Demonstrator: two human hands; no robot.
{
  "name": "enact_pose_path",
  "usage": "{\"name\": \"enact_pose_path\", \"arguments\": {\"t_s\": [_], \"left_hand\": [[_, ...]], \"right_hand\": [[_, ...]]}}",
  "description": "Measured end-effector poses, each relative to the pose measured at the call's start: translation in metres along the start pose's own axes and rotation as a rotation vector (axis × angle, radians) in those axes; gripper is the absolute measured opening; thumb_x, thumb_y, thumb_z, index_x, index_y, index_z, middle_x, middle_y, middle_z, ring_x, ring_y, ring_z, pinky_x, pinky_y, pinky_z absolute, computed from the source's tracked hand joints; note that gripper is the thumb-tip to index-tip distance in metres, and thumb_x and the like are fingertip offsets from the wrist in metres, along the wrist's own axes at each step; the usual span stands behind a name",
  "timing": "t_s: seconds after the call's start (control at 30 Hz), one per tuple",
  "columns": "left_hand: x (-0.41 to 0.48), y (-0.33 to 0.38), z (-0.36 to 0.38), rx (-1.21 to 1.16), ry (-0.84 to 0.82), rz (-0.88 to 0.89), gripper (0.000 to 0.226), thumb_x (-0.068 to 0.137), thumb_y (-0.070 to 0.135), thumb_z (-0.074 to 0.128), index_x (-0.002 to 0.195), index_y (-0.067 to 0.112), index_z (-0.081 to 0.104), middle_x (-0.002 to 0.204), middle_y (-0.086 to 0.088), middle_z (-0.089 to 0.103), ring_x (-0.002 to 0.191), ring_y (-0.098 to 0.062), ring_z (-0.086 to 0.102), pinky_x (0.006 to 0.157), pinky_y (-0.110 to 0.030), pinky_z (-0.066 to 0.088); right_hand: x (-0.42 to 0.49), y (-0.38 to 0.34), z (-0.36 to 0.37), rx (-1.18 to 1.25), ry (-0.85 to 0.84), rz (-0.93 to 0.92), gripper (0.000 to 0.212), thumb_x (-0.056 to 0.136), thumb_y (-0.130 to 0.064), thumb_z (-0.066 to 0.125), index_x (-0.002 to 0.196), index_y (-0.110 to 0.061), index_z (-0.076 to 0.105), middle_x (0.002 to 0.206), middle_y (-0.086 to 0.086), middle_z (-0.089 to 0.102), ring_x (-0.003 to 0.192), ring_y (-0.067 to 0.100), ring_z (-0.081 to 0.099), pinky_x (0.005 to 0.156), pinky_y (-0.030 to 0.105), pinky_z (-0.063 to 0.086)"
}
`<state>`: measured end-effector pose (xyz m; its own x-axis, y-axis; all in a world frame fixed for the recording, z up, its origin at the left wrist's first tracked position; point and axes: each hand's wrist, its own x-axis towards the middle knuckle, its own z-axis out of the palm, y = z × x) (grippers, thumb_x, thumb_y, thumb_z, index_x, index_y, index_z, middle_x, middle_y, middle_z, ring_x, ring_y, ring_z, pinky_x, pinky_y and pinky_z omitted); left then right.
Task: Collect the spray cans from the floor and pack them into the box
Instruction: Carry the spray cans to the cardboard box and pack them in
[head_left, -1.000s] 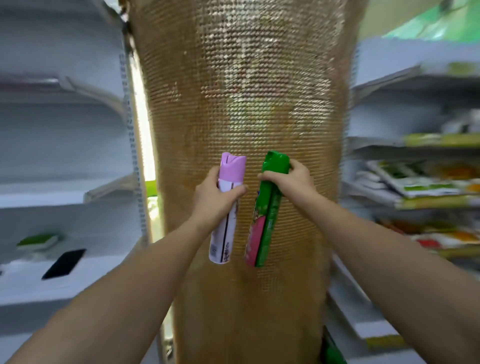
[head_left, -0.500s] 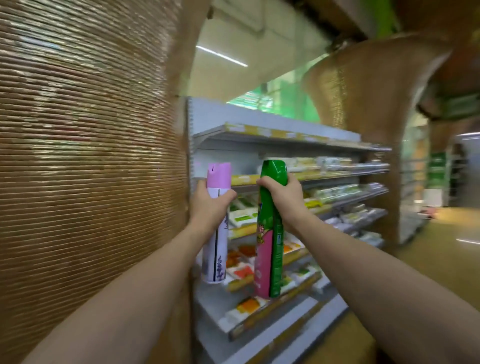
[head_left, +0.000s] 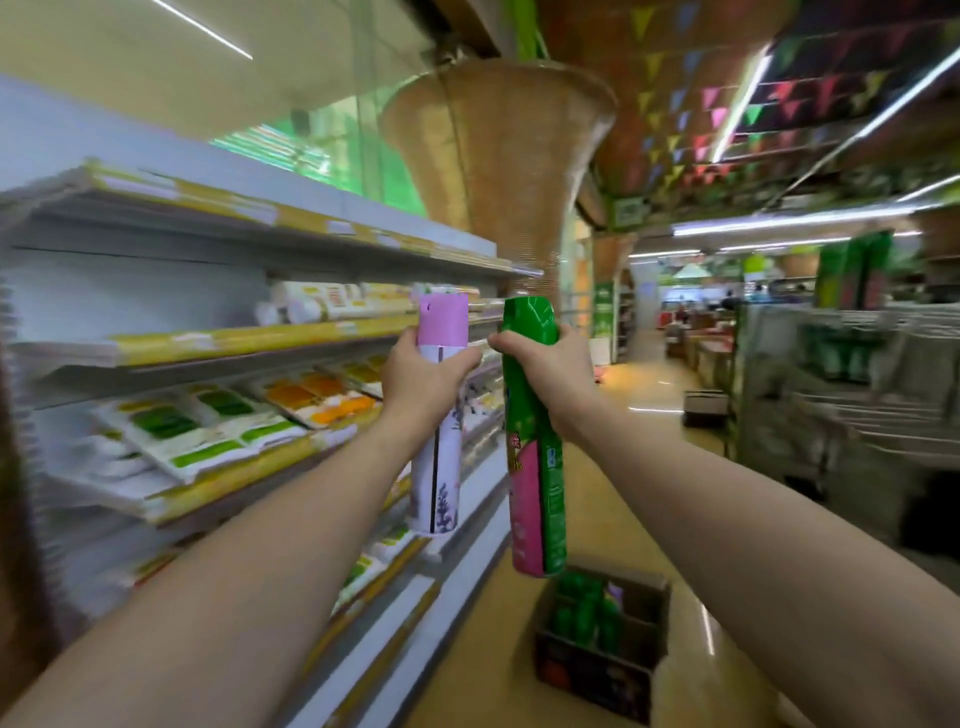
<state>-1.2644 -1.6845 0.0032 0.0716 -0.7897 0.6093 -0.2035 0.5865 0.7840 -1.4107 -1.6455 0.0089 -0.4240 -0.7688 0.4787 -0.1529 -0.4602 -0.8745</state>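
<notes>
Floor (head_left: 613, 525): glossy yellow-tan shop aisle. Open cardboard box (head_left: 605, 654) stands directly on it, beside the base of the shelving (head_left: 363, 639). Box holds upright green-capped cans (head_left: 582, 613). Further down the aisle, a small dark box (head_left: 705, 408) on the floor; blurred.

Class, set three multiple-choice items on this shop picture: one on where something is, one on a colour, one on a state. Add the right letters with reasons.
1. Where is the box?
A. on a shelf
B. on the floor, below the hands
C. under an arm

2. What colour is the cap of the left hand's can?
A. pink
B. blue
C. black

3. How is the green can held?
A. lying flat
B. upright, near its top
C. upside down

Answers: 1 B, it stands on the aisle floor. 2 A, the cap is pink. 3 B, the right hand has a closed grip below its cap.
</notes>
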Motion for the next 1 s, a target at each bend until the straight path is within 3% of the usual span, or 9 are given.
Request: {"name": "enact_pose_path", "arguments": {"t_s": [0.1,0.2,0.57,0.73,1.0], "left_hand": [[0.032,-0.021,0.039,-0.037,-0.043,0.011,0.045,0.071,0.039,0.085,0.103,0.02,0.059,0.09,-0.002,0.064,0.084,-0.028,0.064,0.074,-0.041,0.053],[0.07,-0.045,0.073,-0.078,-0.104,0.004,0.048,0.073,0.039,0.085,0.109,0.018,0.06,0.093,-0.003,0.065,0.082,-0.027,0.064,0.069,-0.036,0.05],[0.174,-0.126,0.204,-0.198,-0.356,0.0,0.057,0.065,0.047,0.08,0.112,0.022,0.06,0.095,-0.003,0.067,0.083,-0.024,0.068,0.077,-0.046,0.06],[0.207,-0.169,0.273,-0.223,-0.423,-0.019,0.051,0.077,0.04,0.083,0.115,0.018,0.058,0.093,-0.002,0.063,0.082,-0.025,0.065,0.071,-0.037,0.054],[0.265,-0.229,0.406,-0.249,-0.459,-0.012,0.065,0.076,0.054,0.082,0.122,0.016,0.056,0.097,0.0,0.061,0.079,-0.014,0.061,0.063,-0.027,0.047]], "right_hand": [[0.039,0.021,-0.009,0.001,0.06,-0.006,0.042,0.063,-0.036,0.088,0.096,-0.019,0.067,0.08,0.005,0.071,0.07,0.024,0.072,0.072,0.054,0.062],[0.078,0.036,-0.014,-0.027,0.133,-0.011,0.042,0.065,-0.034,0.087,0.097,-0.017,0.067,0.078,0.004,0.069,0.066,0.023,0.07,0.07,0.052,0.063],[0.207,0.115,-0.041,-0.156,0.301,-0.004,0.044,0.063,-0.04,0.087,0.097,-0.019,0.068,0.087,0.007,0.07,0.08,0.028,0.072,0.077,0.055,0.062],[0.267,0.166,-0.067,-0.208,0.333,0.014,0.053,0.058,-0.044,0.088,0.101,-0.019,0.07,0.092,0.007,0.072,0.083,0.028,0.073,0.077,0.053,0.063],[0.389,0.25,-0.132,-0.208,0.341,-0.022,0.045,0.068,-0.039,0.086,0.103,-0.018,0.066,0.093,0.006,0.072,0.085,0.025,0.073,0.079,0.046,0.063]]}}
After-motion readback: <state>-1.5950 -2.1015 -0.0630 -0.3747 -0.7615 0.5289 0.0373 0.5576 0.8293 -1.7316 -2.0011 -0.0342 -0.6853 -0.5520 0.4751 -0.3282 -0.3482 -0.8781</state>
